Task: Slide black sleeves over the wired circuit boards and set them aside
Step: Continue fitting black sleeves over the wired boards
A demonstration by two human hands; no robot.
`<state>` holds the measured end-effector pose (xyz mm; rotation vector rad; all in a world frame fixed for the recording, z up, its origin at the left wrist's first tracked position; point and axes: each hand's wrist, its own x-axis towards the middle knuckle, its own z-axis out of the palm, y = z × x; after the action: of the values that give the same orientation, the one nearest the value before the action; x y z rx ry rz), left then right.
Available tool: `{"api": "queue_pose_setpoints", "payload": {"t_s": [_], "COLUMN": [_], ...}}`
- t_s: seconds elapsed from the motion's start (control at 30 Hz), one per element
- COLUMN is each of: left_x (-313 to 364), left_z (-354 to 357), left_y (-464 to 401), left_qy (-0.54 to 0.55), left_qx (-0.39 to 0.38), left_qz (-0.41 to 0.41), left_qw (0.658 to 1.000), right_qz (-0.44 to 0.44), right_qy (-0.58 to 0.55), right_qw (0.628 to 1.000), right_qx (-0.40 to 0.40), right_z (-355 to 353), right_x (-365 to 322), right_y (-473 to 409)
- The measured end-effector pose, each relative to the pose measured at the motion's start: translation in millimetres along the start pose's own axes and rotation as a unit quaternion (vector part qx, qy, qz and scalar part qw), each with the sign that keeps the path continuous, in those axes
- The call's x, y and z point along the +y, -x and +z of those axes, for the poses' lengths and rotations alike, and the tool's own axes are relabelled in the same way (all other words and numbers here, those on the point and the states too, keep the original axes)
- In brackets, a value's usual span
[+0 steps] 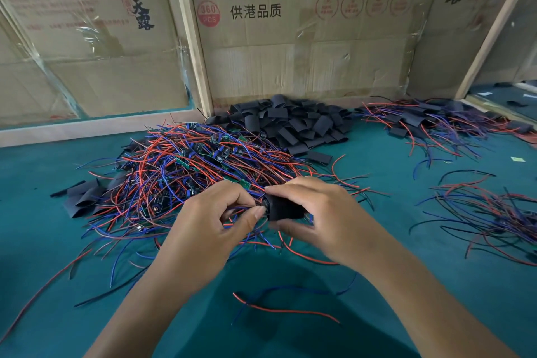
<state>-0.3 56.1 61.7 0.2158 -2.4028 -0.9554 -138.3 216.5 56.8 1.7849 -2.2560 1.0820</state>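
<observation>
At the bottom centre of the frame a loose red and blue wire pair (279, 304) is lying on the green table (43, 241). Just above it, mid-frame, the right hand (316, 218) is gripping a black sleeve (283, 208) between curled fingers and thumb, while the left hand (212, 221) is pinching wires at the sleeve's open end. Behind them a tangled heap of wired circuit boards (197, 160) is sprawling. Farther back, a pile of empty sleeves (293, 122) is sitting against the cardboard wall (305, 61); sleeved boards (430, 119) are lying at upper right
</observation>
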Motion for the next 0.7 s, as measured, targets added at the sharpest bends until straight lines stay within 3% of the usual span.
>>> {"api": "queue_pose_setpoints", "payload": {"t_s": [0.13, 0.37, 0.7], "left_x": [0, 2, 0], "left_z": [4, 6, 4], "left_y": [1, 1, -2], "left_qy": [-0.040, -0.031, 0.142], "left_qx": [-0.010, -0.002, -0.013], "left_qz": [0.032, 0.003, -0.111], "left_qw": [0.999, 1.000, 0.984], "right_qz": [-0.005, -0.006, -0.005], "right_qy": [0.011, 0.014, 0.042], "right_qw": [1.000, 1.000, 0.999], "right_qx": [-0.006, 0.011, 0.030], "right_z": [2, 7, 13], "right_x": [0, -4, -14], "right_y": [1, 0, 3]}}
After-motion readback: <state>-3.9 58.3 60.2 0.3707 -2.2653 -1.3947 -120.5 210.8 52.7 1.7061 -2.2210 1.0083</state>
